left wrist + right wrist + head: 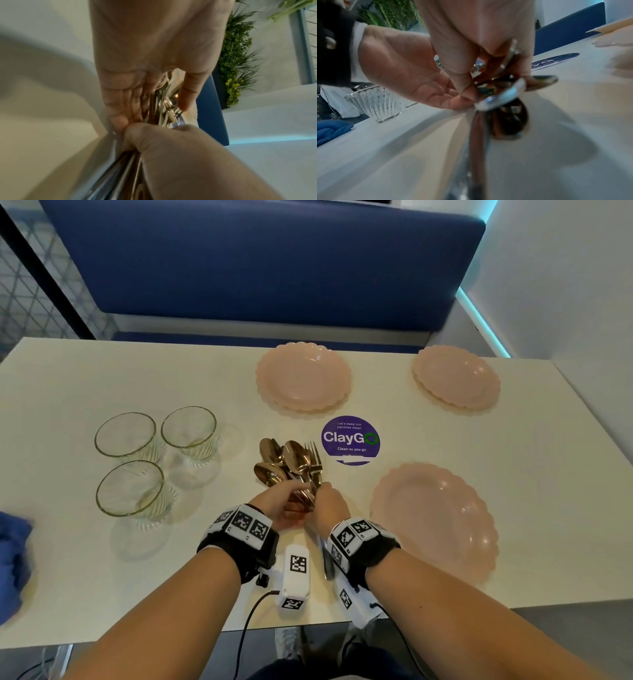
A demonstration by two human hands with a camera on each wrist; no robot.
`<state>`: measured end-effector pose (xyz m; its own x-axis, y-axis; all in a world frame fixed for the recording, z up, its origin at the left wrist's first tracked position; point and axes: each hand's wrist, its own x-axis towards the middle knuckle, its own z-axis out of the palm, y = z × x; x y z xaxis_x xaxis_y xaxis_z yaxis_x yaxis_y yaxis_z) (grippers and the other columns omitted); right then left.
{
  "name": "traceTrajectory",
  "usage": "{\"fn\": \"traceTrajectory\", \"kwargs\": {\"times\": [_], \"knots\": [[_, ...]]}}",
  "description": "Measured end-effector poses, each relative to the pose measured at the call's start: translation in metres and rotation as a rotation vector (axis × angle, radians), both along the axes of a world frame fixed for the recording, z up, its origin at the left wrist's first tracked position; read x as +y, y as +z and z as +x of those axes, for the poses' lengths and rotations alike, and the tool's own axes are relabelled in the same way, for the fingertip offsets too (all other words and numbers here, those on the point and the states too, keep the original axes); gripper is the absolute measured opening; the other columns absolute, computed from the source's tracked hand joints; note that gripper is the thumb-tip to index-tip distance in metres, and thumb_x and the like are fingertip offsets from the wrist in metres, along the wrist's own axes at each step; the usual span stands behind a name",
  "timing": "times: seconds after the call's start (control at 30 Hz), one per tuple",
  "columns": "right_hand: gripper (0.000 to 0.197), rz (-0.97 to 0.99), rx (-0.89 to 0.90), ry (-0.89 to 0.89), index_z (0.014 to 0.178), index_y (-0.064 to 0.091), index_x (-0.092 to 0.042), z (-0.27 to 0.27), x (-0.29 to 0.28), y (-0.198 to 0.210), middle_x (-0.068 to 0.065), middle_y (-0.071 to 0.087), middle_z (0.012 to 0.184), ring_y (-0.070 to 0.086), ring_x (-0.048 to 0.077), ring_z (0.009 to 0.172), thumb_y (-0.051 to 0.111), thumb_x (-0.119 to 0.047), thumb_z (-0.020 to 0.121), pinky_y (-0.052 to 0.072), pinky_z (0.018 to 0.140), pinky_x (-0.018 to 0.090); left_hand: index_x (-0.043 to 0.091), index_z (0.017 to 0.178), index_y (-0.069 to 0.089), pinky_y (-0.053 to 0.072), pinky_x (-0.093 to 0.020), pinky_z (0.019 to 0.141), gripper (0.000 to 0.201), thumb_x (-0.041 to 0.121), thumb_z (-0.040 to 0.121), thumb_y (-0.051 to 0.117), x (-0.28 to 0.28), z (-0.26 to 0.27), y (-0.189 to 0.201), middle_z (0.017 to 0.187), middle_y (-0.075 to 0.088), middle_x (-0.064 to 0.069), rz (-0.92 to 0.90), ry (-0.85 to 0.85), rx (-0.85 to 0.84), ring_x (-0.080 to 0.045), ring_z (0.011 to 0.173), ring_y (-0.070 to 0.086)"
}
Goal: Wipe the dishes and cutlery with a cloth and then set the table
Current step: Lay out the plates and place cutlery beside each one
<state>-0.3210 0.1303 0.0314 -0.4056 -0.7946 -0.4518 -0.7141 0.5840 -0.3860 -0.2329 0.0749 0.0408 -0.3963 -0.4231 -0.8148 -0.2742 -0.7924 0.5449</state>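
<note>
A bundle of gold spoons and forks (291,463) lies at the table's middle, bowls and tines pointing away from me. My left hand (282,501) grips the handles from the left, fingers curled under them, thumb opposite. My right hand (327,501) pinches the same handles from the right. In the left wrist view the cutlery (164,105) sits between my left fingers (123,102) and thumb, with the right hand (171,148) closed on the handles below. The right wrist view shows a spoon bowl (510,119) touching the table. A blue cloth (12,559) lies at the left edge, apart from both hands.
Three pink scalloped plates stand on the white table (85,587): back middle (303,378), back right (457,378), near right (435,522). Three clear ribbed glasses (130,487) cluster at the left. A purple round sticker (351,440) is stuck beside the cutlery. A blue bench (260,258) is behind.
</note>
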Motion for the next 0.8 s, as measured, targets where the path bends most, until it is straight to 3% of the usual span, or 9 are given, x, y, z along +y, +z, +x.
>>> {"fn": "traceTrajectory", "kwargs": {"times": [0.1,0.17,0.2,0.3,0.43,0.57,0.63,0.73,0.8], "knots": [[0.045,-0.011,-0.057,0.013,0.125,0.042,-0.001,-0.004,-0.001,0.0,0.019,0.054,0.124,0.053,0.031,0.116,0.058,-0.007,0.084,0.043,0.097,0.034,0.011,0.074,0.053,0.044,-0.02,0.042,0.028,0.035,0.086,0.062,0.003,-0.01,0.001,0.043,0.048,0.001,-0.039,-0.035,-0.004,-0.01,0.033,0.042],[0.048,-0.036,-0.097,0.023,0.128,0.041,-0.001,-0.007,-0.003,0.003,0.018,0.054,0.124,0.053,0.029,0.116,0.06,-0.009,0.085,0.04,0.096,0.031,0.012,0.072,0.051,0.042,-0.023,0.047,0.035,0.043,0.084,0.061,0.003,-0.014,-0.002,0.042,0.049,0.001,-0.086,-0.091,-0.027,-0.009,0.036,0.044],[0.048,-0.065,-0.123,0.03,0.128,0.041,-0.001,-0.009,-0.003,0.007,0.018,0.055,0.123,0.054,0.029,0.115,0.061,-0.01,0.085,0.04,0.093,0.029,0.011,0.075,0.054,0.045,-0.026,0.054,0.038,0.047,0.084,0.059,0.003,-0.016,-0.001,0.052,0.055,-0.001,-0.094,-0.094,-0.006,-0.011,0.045,0.05],[0.046,-0.21,-0.204,0.018,0.12,0.044,0.0,-0.018,-0.002,0.023,0.016,0.058,0.114,0.058,0.027,0.107,0.065,-0.006,0.08,0.039,0.078,0.023,0.008,0.114,0.055,0.05,-0.041,0.081,0.042,0.043,0.091,0.051,0.002,-0.028,0.011,0.1,0.064,-0.012,-0.065,0.005,0.124,-0.023,0.088,0.061],[0.045,-0.298,-0.391,0.015,0.116,0.049,-0.001,-0.042,-0.001,0.049,0.008,0.056,0.095,0.055,0.021,0.09,0.069,-0.006,0.076,0.043,0.073,0.025,0.009,0.124,0.05,0.049,-0.04,0.076,0.038,0.033,0.099,0.036,-0.005,-0.043,0.028,0.095,0.064,-0.01,-0.099,0.001,0.204,-0.022,0.087,0.06],[0.016,-0.36,-0.755,-0.217,0.104,0.062,-0.008,-0.065,0.001,0.058,0.008,0.061,0.087,0.057,0.02,0.083,0.057,-0.01,0.089,0.047,0.076,0.032,0.012,0.115,0.055,0.053,-0.036,0.07,0.032,0.029,0.1,0.032,-0.012,-0.051,0.032,0.101,0.065,-0.011,-0.128,-0.019,0.292,-0.023,0.089,0.063],[0.01,-0.431,-0.733,-0.287,0.096,0.063,-0.011,-0.075,0.003,0.054,0.006,0.062,0.082,0.058,0.02,0.079,0.054,-0.013,0.091,0.049,0.076,0.035,0.007,0.116,0.055,0.056,-0.032,0.063,0.031,0.024,0.1,0.033,-0.009,-0.06,0.036,0.095,0.068,-0.012,-0.162,-0.016,0.308,-0.02,0.081,0.068],[0.014,-0.51,-0.634,-0.352,0.083,0.062,-0.013,-0.085,0.007,0.052,0.002,0.06,0.069,0.056,0.014,0.062,0.052,-0.007,0.091,0.051,0.07,0.034,0.005,0.111,0.056,0.055,-0.023,0.052,0.026,0.017,0.1,0.035,0.001,-0.077,0.038,0.07,0.068,-0.006,-0.241,-0.003,0.29,-0.012,0.056,0.066],[0.022,-0.568,-0.591,-0.389,0.075,0.058,-0.016,-0.094,0.013,0.056,0.002,0.058,0.066,0.054,0.014,0.057,0.05,-0.003,0.091,0.051,0.064,0.031,0.005,0.111,0.056,0.054,-0.023,0.054,0.025,0.017,0.099,0.038,0.005,-0.088,0.041,0.074,0.064,-0.008,-0.281,-0.01,0.265,-0.014,0.059,0.063]]}}
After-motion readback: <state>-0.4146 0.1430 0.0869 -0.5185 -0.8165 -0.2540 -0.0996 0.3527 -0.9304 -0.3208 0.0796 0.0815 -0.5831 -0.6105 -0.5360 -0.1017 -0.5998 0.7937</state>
